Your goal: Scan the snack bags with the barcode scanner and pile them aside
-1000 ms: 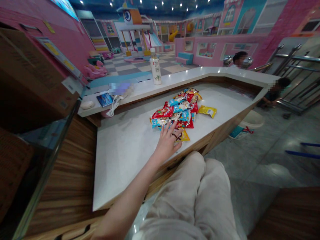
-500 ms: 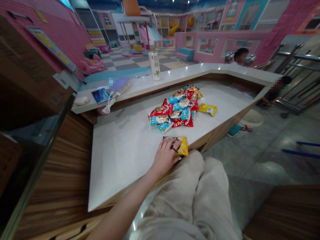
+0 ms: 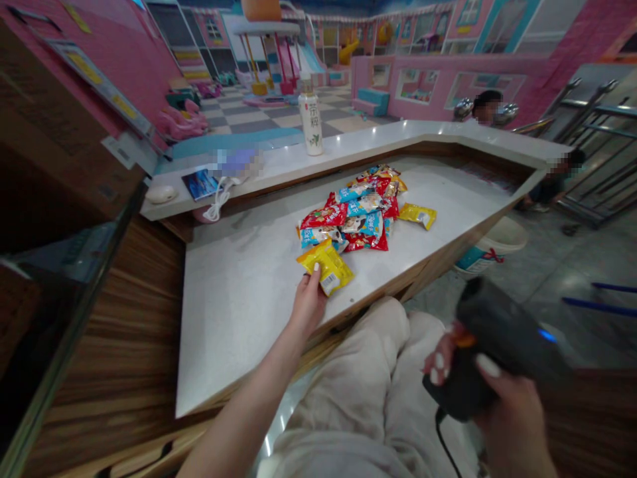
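Observation:
My left hand grips a yellow snack packet by its left side, thumb on top, with the printed barcode facing up. The packet is raised in front of a pile of red, blue and yellow snack packets on the white desk. On the right, my right hand is wrapped round the handle of a black barcode scanner. An orange trigger and a blue light show on the scanner, and a cable hangs from its handle. One more yellow packet lies right of the pile.
A white tea bottle stands on the raised ledge behind the desk. A white cable and a computer mouse are at left. A bucket stands on the floor at right, and two people are beyond the counter.
My left hand has lifted the yellow packet off the desk and turned it barcode side up, moving left and away from me. My right hand has come into view holding the barcode scanner.

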Demonstrator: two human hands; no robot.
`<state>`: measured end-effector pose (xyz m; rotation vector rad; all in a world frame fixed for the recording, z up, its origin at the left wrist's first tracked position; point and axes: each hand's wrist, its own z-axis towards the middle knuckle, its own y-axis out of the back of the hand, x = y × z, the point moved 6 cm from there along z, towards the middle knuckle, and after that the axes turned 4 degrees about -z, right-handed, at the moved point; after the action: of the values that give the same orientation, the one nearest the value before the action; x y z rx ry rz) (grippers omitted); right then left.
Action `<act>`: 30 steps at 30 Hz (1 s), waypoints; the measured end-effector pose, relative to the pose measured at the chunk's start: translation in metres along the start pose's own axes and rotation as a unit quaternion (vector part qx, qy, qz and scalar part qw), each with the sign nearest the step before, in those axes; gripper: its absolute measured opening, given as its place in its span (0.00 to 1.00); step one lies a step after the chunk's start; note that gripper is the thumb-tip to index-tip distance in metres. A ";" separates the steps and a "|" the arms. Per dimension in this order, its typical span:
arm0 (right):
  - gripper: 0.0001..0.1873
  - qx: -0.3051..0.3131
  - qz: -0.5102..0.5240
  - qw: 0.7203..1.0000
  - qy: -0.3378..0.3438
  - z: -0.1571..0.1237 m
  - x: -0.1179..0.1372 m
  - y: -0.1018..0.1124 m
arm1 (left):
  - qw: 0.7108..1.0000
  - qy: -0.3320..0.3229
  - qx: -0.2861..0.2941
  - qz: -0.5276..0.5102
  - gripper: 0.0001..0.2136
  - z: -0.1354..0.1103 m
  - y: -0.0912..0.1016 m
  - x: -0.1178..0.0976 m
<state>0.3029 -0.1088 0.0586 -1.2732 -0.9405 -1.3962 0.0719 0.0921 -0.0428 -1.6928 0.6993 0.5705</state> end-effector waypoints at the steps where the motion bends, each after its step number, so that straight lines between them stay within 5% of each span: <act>1: 0.17 0.029 0.009 0.999 -0.038 0.009 -0.014 -0.011 | 1.000 0.015 -0.003 -0.023 0.15 0.002 0.001 0.001; 4: 0.16 0.080 -0.111 0.987 -0.090 0.022 -0.044 -0.040 | 0.998 0.044 0.003 -0.050 0.14 0.003 0.003 0.000; 8: 0.03 0.073 -0.258 0.962 -0.048 0.023 -0.054 -0.066 | 0.998 0.049 0.007 -0.047 0.14 0.003 0.004 0.001; 11: 0.09 0.084 -0.281 0.955 -0.044 0.021 -0.060 -0.080 | 0.998 0.044 0.014 -0.045 0.15 0.003 0.003 0.003; 30: 0.13 0.063 -0.291 0.954 -0.037 0.022 -0.054 -0.088 | 0.996 0.063 0.023 -0.053 0.15 0.001 -0.002 0.002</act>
<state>0.2205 -0.0601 0.0145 -0.9921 -1.5147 -1.7034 0.0746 0.0929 -0.0426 -1.7223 0.7025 0.3726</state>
